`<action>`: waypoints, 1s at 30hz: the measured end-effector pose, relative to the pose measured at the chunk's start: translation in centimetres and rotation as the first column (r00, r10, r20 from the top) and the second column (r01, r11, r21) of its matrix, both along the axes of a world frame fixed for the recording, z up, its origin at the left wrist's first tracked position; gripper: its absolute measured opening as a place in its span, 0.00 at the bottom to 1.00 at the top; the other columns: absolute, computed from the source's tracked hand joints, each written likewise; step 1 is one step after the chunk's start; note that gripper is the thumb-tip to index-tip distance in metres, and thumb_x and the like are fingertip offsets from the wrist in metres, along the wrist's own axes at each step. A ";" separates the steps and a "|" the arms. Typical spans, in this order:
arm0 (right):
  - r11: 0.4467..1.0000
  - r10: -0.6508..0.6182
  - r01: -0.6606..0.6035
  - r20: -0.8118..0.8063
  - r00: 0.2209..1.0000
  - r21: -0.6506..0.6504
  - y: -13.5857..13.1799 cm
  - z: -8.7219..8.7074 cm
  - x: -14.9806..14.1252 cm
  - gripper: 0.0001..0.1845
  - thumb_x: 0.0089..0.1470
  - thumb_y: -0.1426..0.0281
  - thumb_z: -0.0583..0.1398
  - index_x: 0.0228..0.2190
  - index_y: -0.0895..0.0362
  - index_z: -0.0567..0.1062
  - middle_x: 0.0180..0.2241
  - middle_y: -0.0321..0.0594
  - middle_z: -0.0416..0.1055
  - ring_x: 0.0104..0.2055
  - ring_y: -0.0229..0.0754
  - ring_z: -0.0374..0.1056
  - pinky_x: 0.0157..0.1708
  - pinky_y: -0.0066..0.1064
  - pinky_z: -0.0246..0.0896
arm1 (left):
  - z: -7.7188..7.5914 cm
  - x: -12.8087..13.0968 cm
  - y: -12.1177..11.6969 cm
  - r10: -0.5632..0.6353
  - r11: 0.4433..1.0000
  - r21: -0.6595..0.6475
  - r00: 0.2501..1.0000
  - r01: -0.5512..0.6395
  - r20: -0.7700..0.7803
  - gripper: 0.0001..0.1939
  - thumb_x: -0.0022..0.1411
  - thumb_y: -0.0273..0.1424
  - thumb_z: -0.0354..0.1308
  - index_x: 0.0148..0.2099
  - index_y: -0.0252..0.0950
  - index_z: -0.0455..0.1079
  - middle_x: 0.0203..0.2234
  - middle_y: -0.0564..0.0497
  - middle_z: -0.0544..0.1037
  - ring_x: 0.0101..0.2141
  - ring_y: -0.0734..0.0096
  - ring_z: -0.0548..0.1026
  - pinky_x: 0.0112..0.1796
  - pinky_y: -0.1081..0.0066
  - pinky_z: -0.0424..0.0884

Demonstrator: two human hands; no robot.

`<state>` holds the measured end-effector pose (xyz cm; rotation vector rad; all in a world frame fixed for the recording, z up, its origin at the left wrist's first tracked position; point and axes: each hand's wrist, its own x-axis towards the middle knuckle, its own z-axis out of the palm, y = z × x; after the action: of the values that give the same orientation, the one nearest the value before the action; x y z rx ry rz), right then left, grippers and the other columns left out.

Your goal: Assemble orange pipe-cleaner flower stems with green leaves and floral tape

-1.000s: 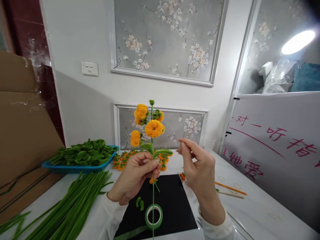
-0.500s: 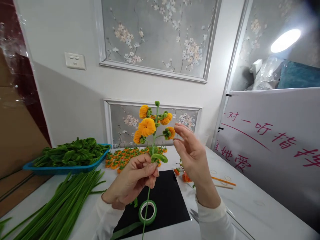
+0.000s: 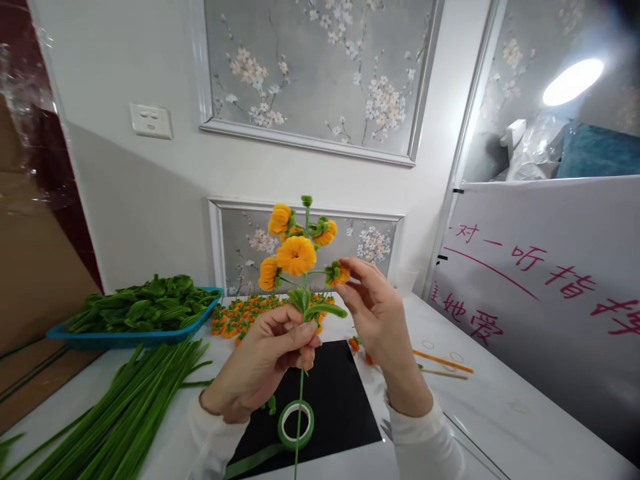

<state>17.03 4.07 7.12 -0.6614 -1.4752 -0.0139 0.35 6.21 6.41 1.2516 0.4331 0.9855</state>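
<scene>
My left hand (image 3: 273,353) is closed round the stem of an upright artificial flower spray (image 3: 297,256), fuzzy like pipe cleaner. Several orange blooms branch off its green stem, with a small green bud on top and leaves just above my fingers. At the lower right bloom (image 3: 338,274), my right hand (image 3: 376,317) has thumb and fingertips closed on the orange petals. Below, the bare lower stem passes in front of a roll of green tape (image 3: 310,427), which lies on a black mat (image 3: 340,400) with its loose end stretching left.
A blue tray (image 3: 130,340) heaped with green leaves stands at the left, behind a bundle of long green pipe cleaners (image 3: 125,407). Many small orange flowers (image 3: 240,313) lie near the wall. Orange and pale sticks (image 3: 443,361) rest at right, beside a whiteboard (image 3: 540,280).
My right hand has moved left and taken hold of the lower right bloom. The spray has turned and shifted slightly left at its top; its leaf now points further right.
</scene>
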 end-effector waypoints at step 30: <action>0.945 -0.305 0.306 -0.020 0.952 0.114 0.5 0.0 -0.2 0.05 0.52 0.72 0.58 0.29 0.56 0.76 0.30 0.38 0.67 0.27 0.34 0.65 0.27 0.28 0.67 | -0.6 1.1 -0.4 -0.043 0.998 0.050 0.993 0.049 -0.110 0.11 0.51 0.29 0.66 0.24 0.33 0.66 0.20 0.53 0.77 0.17 0.80 0.71 0.20 0.80 0.64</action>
<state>16.86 4.55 7.12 -0.7894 -1.3458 -0.3364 1.47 5.79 5.81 1.3612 0.4637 0.8973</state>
